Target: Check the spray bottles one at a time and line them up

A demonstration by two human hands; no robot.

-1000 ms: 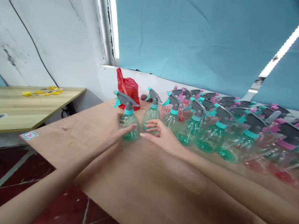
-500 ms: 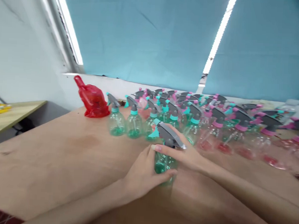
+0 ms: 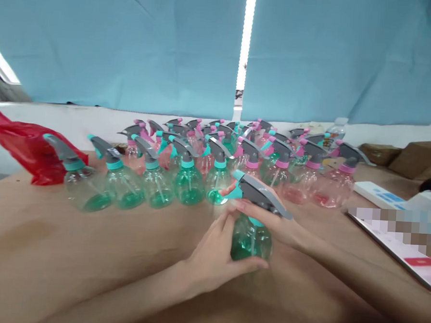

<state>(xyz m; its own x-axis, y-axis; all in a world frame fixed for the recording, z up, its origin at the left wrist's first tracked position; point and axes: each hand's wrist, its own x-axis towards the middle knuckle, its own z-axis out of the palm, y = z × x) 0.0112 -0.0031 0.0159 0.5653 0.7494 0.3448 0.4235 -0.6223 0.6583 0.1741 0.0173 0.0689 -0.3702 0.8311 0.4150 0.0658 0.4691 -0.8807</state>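
Observation:
A green see-through spray bottle (image 3: 253,240) with a grey and turquoise trigger head stands upright between my hands, close to me. My left hand (image 3: 214,250) wraps round its body from the left, thumb across the near side. Around its neck and under the trigger head closes my right hand (image 3: 270,220), one finger reaching forward by the trigger. Just behind is a front row of spray bottles: green ones (image 3: 189,182) with turquoise collars on the left, pink ones (image 3: 332,184) with pink collars on the right. The bottle's base is partly blurred.
A red plastic bag (image 3: 38,154) sits at the left of the wooden table (image 3: 87,256). On the right lie a tablet-like device (image 3: 395,238) with a blurred-out screen and a white box (image 3: 376,194). Brown packages (image 3: 418,157) and a clear bottle (image 3: 336,131) stand behind.
The view has swung to the right, so the bag and bottles sit farther left and the device has come into sight. Both hands still hold the same green spray bottle.

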